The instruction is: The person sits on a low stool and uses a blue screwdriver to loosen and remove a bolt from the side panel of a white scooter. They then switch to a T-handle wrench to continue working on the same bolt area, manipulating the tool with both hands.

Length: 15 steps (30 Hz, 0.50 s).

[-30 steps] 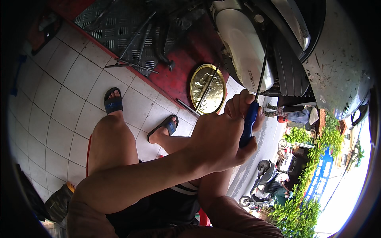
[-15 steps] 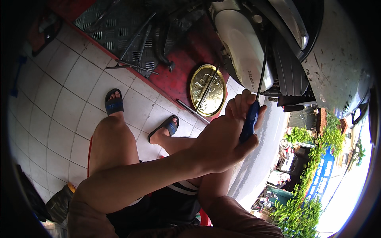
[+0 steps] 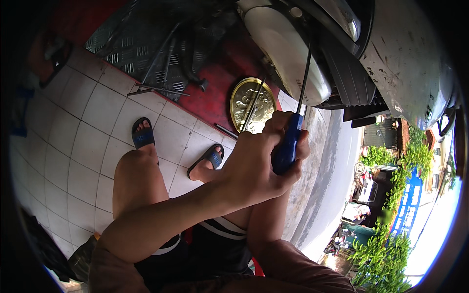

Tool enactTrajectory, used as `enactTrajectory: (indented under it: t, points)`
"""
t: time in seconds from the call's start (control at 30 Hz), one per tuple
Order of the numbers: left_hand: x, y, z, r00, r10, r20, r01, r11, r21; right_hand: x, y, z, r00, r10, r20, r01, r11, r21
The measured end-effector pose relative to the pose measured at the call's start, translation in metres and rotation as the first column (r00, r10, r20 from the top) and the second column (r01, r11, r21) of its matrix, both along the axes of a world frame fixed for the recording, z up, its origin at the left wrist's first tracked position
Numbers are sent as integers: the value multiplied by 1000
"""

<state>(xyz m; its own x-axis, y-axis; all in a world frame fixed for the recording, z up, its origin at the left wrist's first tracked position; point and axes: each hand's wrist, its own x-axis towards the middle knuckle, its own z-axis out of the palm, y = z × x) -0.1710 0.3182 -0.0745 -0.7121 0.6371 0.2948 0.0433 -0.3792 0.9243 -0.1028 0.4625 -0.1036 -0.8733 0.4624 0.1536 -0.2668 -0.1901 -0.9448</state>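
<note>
My left hand [image 3: 246, 163] is closed around the blue handle of a screwdriver [image 3: 287, 149], its thumb bent along the near side. The long thin shaft points up and away, its far end in front of the silver exhaust [image 3: 281, 49] of a motorbike [image 3: 408, 63]. From this view I cannot tell whether the tip touches anything. My right forearm [image 3: 271, 212] rises behind the left hand, which covers most of my right hand. Some fingers show at the handle, but whose they are is unclear.
A round gold embossed tray [image 3: 237, 100] with thin rods across it lies on a red platform [image 3: 200, 110]. Long metal tools [image 3: 161, 53] lie on the dark tread plate beyond. White floor tiles [image 3: 88, 146] spread to the left; a road [image 3: 325, 171] runs along the right.
The screwdriver and my hands have shifted left and slightly nearer in the picture. The motorbike and tray also sit further left, as the view has moved.
</note>
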Motion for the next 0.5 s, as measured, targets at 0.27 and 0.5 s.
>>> enactTrajectory:
  t: [0.27,0.5]
  points:
    - [-3,-1,-3,988,-60,-143,45,994,-104,-3,-8,-2,1000,24,4,-22,962,-273]
    - [-2,1,2,882,-446,154,420,890,175,-7,-23,2,959,86,-272,-218,834,-507]
